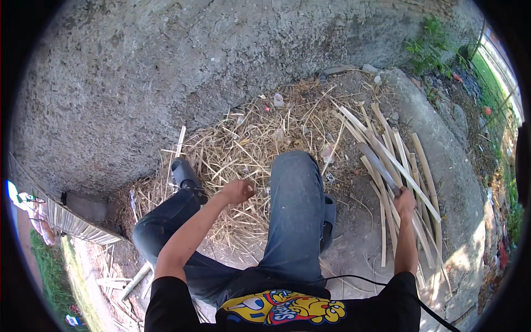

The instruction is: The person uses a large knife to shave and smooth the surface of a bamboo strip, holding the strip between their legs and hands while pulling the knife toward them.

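Observation:
My right hand (405,201) is closed around the handle of a machete (377,163). Its broad grey blade points away and to the left, lying over a pile of split bamboo strips (412,176) on my right. Over the shavings between my knees is my left hand (239,191), its fingers loosely curled with nothing visible in them. Thin bamboo shavings (221,160) cover the ground beneath and beyond that hand.
A rough grey wall (166,72) rises ahead and to the left. A concrete ledge (442,149) runs along the right side, past the strips. My bent knees and grey shoes (185,172) flank the shavings. A black cable (362,279) crosses beside my right arm.

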Tool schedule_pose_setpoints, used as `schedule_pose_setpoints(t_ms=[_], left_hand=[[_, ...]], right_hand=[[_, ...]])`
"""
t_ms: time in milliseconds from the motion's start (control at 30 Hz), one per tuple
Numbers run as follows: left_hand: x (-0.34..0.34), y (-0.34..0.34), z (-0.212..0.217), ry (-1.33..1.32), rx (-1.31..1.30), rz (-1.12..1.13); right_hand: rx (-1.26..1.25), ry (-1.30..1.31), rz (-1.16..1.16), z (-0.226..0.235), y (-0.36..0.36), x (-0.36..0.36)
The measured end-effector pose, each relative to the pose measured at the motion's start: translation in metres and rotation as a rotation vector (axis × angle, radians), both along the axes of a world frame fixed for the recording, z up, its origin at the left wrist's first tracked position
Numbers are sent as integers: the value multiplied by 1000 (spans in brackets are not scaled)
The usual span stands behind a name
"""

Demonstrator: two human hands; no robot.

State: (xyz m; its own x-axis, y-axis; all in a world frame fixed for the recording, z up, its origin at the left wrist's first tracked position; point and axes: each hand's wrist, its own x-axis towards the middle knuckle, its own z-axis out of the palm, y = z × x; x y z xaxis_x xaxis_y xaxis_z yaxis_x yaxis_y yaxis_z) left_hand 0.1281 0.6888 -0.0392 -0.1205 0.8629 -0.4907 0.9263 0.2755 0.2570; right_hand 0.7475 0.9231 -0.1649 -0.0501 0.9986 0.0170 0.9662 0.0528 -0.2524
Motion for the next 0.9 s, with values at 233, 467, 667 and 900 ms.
schedule_pose_setpoints(t_ms=[233,467,667,900], left_hand=[[0,2,96,-232,406,-246],[-36,-117,168,-540,797,-290],[-57,-182,229,-331,1376,321],[-77,-234,276,713,1267,140]], right_hand=[[253,-26,-3,163,-84,-61],[558,-95,204,356,-97,-153],[729,118,720,433,-83,-278],[674,273,1224,417,-144,-391]])
